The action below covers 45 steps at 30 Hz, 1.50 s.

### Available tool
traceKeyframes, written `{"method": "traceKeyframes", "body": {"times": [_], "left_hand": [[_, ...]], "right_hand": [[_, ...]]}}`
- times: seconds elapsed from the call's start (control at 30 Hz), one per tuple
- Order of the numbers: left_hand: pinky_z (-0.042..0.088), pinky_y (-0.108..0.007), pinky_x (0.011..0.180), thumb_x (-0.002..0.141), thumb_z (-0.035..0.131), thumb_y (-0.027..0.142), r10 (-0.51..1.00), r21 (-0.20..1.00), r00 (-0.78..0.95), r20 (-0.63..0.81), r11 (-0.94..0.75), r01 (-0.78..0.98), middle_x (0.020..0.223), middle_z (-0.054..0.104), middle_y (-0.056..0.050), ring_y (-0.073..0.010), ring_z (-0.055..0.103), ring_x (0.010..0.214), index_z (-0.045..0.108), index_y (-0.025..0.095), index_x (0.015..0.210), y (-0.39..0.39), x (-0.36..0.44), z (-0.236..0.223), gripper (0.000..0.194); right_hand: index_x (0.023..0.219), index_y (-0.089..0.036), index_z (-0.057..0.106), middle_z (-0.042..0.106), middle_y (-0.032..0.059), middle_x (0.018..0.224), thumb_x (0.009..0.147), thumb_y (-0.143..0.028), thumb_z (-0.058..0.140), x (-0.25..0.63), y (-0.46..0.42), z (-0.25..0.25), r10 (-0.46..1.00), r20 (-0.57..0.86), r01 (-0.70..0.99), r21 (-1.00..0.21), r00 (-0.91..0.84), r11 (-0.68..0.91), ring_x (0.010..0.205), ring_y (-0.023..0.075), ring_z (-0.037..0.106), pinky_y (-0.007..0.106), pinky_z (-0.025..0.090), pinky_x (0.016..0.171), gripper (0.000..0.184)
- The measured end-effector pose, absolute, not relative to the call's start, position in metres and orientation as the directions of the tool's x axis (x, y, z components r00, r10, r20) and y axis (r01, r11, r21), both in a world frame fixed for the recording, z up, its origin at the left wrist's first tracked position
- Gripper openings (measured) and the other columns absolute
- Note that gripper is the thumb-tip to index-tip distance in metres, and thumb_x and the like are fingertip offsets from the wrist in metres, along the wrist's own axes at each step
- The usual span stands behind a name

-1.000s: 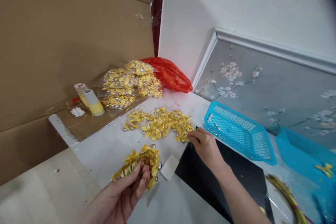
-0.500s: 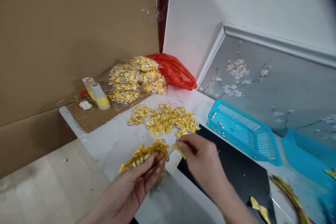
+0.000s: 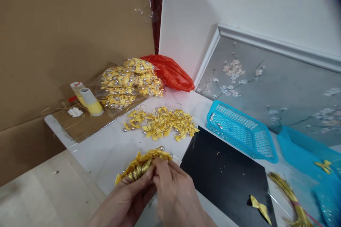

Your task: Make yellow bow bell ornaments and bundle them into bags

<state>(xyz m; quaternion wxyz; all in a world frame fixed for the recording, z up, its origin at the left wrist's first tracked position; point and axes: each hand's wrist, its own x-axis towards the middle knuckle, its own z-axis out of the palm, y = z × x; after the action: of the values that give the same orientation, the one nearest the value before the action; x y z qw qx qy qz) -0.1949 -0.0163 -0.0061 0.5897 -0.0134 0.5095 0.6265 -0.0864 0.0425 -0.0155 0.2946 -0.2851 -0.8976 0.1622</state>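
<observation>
My left hand [image 3: 133, 193] is closed around a bunch of yellow ribbon bows [image 3: 146, 158] with loops of gold cord and silvery beads. My right hand [image 3: 173, 186] is at the right end of that bunch, fingers pinched together against the left fingertips. They cover the single bow carried there. Beyond the hands, a loose pile of yellow bows [image 3: 165, 122] with cord loops and beads lies on the white table [image 3: 106, 159]. A lone yellow bow [image 3: 259, 208] rests on a black sheet [image 3: 226, 173] at the right.
Clear bags of bows [image 3: 122, 81] and a red plastic bag [image 3: 173, 74] stand at the back. Two cone-shaped spools [image 3: 92, 103] are at the left on cardboard. Blue baskets [image 3: 239, 131] line the right wall, near a bundle of gold cords [image 3: 290, 198].
My right hand has taken a bow from the pile and brought it down and left to the bunch in my left hand. The hands now touch.
</observation>
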Motion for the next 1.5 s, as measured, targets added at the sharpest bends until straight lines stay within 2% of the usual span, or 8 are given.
{"method": "traceKeyframes", "body": {"times": [0.13, 0.27, 0.43, 0.63, 0.9, 1.1, 1.27, 1.5], "left_hand": [[0.058, -0.026, 0.076, 0.081, 0.074, 0.019, 0.764, 0.594, -0.238, -0.600, 0.225, -0.772, 0.109, 0.075, -0.008, -0.0212, 0.070, 0.096, 0.074, 0.018, 0.102, -0.016, -0.200, -0.009, 0.022], [0.051, -0.017, 0.054, 0.079, 0.077, 0.024, 0.729, 0.603, -0.246, -0.639, 0.276, -0.749, 0.091, 0.073, -0.002, -0.0103, 0.064, 0.070, 0.075, 0.018, 0.095, -0.017, -0.208, -0.006, 0.017], [0.034, -0.011, 0.032, 0.081, 0.071, 0.009, 0.666, 0.537, -0.283, -0.690, 0.209, -0.817, 0.065, 0.060, 0.001, -0.0010, 0.043, 0.040, 0.075, 0.010, 0.078, -0.014, -0.209, 0.003, 0.005], [0.059, -0.020, 0.053, 0.085, 0.058, -0.002, 0.611, 0.509, -0.322, -0.723, 0.156, -0.846, 0.077, 0.070, -0.011, -0.0116, 0.067, 0.058, 0.076, 0.005, 0.080, -0.008, -0.204, 0.011, 0.020], [0.050, -0.014, 0.042, 0.083, 0.059, -0.005, 0.641, 0.485, -0.273, -0.718, 0.178, -0.856, 0.060, 0.061, -0.003, -0.0073, 0.058, 0.048, 0.072, 0.008, 0.064, -0.006, -0.197, 0.009, 0.027], [0.054, -0.017, 0.049, 0.080, 0.071, 0.007, 0.741, 0.482, -0.194, -0.643, 0.194, -0.854, 0.072, 0.065, -0.005, -0.0083, 0.058, 0.054, 0.077, 0.009, 0.083, -0.018, -0.199, 0.001, 0.007], [0.052, -0.013, 0.045, 0.075, 0.073, -0.001, 0.720, 0.460, -0.176, -0.671, 0.219, -0.861, 0.062, 0.062, -0.003, -0.0062, 0.056, 0.049, 0.075, 0.007, 0.072, -0.018, -0.200, -0.002, 0.009], [0.062, -0.020, 0.054, 0.086, 0.053, -0.006, 0.558, 0.424, -0.305, -0.771, 0.094, -0.901, 0.083, 0.074, -0.018, -0.0161, 0.073, 0.062, 0.072, -0.001, 0.086, -0.016, -0.210, 0.007, 0.019]], "right_hand": [[0.108, -0.019, 0.062, 0.070, 0.0018, 0.078, 0.085, -0.010, 0.051, -0.070, 0.073, -0.012, 0.640, 0.395, 0.343, -0.600, -0.659, 0.723, 0.066, 0.0157, 0.067, 0.024, 0.053, 0.061, 0.027], [0.115, -0.016, 0.067, 0.072, 0.0077, 0.084, 0.087, -0.013, 0.051, -0.049, 0.133, -0.016, 0.760, 0.433, 0.511, -0.565, -0.485, 0.648, 0.070, 0.0192, 0.068, 0.028, 0.053, 0.066, 0.032], [0.090, -0.021, 0.075, 0.075, 0.0057, 0.081, 0.084, -0.009, 0.054, -0.047, 0.166, -0.033, 0.750, 0.428, 0.489, -0.574, -0.505, 0.657, 0.071, 0.0193, 0.070, 0.028, 0.054, 0.067, 0.025], [0.097, -0.019, 0.073, 0.073, 0.0077, 0.096, 0.088, -0.008, 0.044, -0.046, 0.137, -0.010, 0.664, 0.484, 0.307, -0.624, -0.570, 0.718, 0.083, 0.0179, 0.070, 0.028, 0.057, 0.071, 0.032], [0.103, -0.018, 0.067, 0.069, 0.0055, 0.095, 0.092, -0.007, 0.049, -0.069, 0.088, 0.008, 0.358, 0.396, 0.102, -0.539, -0.846, 0.836, 0.088, 0.0191, 0.060, 0.033, 0.053, 0.082, 0.023], [0.122, -0.018, 0.054, 0.067, 0.0054, 0.100, 0.088, -0.002, 0.051, -0.069, 0.085, 0.006, 0.424, 0.249, 0.171, -0.655, -0.871, 0.736, 0.094, 0.0198, 0.058, 0.035, 0.051, 0.086, 0.037], [0.126, -0.021, 0.055, 0.065, 0.0057, 0.116, 0.083, -0.002, 0.054, -0.067, 0.082, 0.010, 0.431, 0.174, 0.156, -0.762, -0.885, 0.628, 0.105, 0.0181, 0.060, 0.034, 0.048, 0.096, 0.047], [0.089, -0.018, 0.066, 0.067, 0.0023, 0.077, 0.087, -0.031, 0.057, -0.091, 0.143, -0.023, 0.813, 0.182, 0.291, -0.872, -0.554, 0.394, 0.068, 0.0163, 0.061, 0.028, 0.049, 0.065, 0.016]]}}
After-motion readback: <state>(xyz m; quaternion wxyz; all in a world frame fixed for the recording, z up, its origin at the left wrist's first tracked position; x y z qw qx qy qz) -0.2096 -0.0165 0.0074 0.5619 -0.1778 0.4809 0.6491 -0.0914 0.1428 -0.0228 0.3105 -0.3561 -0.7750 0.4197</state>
